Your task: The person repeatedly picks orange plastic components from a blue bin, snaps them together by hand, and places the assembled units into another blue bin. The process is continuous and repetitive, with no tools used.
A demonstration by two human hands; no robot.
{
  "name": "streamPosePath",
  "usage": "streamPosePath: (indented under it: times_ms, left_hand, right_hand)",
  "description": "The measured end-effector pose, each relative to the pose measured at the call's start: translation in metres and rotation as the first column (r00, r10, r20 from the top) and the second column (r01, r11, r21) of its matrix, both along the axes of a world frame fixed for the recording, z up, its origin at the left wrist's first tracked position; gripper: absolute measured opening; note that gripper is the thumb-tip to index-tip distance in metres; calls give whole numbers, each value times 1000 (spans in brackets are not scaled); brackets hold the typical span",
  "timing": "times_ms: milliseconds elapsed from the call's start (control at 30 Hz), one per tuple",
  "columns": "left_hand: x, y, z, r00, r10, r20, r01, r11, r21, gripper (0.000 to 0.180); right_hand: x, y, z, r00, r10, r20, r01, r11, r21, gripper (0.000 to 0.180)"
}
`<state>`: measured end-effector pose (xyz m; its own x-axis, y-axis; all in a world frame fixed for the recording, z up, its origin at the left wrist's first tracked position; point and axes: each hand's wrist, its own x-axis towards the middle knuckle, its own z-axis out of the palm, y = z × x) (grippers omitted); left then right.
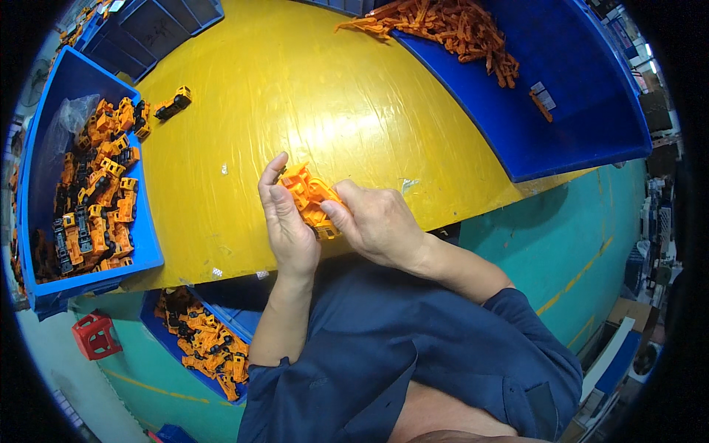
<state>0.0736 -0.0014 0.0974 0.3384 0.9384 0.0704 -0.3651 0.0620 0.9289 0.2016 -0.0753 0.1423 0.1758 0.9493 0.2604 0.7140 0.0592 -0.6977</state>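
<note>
An orange-yellow plastic toy truck (304, 190) is held between my two hands above the near edge of the table. My left hand (286, 221) supports it from the left, with its fingers pointing up and the toy against the palm side. From the right, my right hand (380, 221) closes its thumb and fingers on an orange arm-like part (323, 190) at the toy's top. My fingers hide part of the toy. Another toy truck (173, 102), orange and black, lies on the table at the far left.
At left, a blue bin (151, 236) holds many toy trucks. A blue bin (583, 140) at far right holds a heap of orange plastic arms (461, 29). The yellow table (214, 199) ends close to my body. Below left are a bin of toys (214, 343) and a red stool (96, 336).
</note>
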Motion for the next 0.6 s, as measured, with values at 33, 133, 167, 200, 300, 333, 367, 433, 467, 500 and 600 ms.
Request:
streamPosePath:
  times_ms: [33, 133, 167, 200, 300, 333, 367, 433, 467, 500, 600]
  left_hand:
    - [1, 0, -3, 999, 23, -37, -22, 999, 28, 54]
    - [1, 1, -9, 991, 68, -117, -55, 992, 109, 50]
    - [-1, 1, -10, 989, 65, -135, -48, 991, 124, 47]
    - [-2, 1, -11, 985, 57, -160, -37, 991, 128, 45]
    - [-8, -1, -12, 969, 0, -245, 39, 988, 152, 39]
    - [-10, -2, -12, 959, 3, -283, 52, 981, 186, 38]
    - [-11, -1, -13, 950, 17, -312, 57, 972, 227, 37]
    - [-12, -1, -15, 940, 27, -340, 61, 968, 244, 37]
    - [-13, 0, -17, 941, 20, -339, 57, 975, 216, 37]
    - [-12, 0, -18, 941, 13, -338, 53, 981, 185, 38]
    - [-8, 0, -22, 972, 50, -228, -41, 998, 44, 41]
  right_hand:
    - [-1, 0, 0, 1000, -10, 24, 11, 999, -35, 26]
    - [-2, 0, -1, 994, -18, 108, 20, 1000, -11, 27]
    - [-1, -1, -2, 991, -13, 131, 15, 1000, -10, 27]
    - [-1, -1, -3, 988, -9, 154, 11, 1000, -10, 26]
    - [-2, 0, -7, 974, -7, 227, 10, 1000, -11, 27]
    - [-3, 0, -8, 968, -5, 251, 10, 1000, -20, 28]
    - [-4, 2, -8, 961, -8, 277, 12, 1000, -12, 29]
    - [-5, 2, -9, 945, 0, 327, 15, 999, -45, 29]
    - [-5, 2, -9, 947, 12, 322, 9, 998, -63, 29]
    - [-4, 2, -10, 948, 34, 317, 3, 993, -117, 29]
    - [-4, 1, -18, 985, -43, 166, 61, 993, -104, 32]
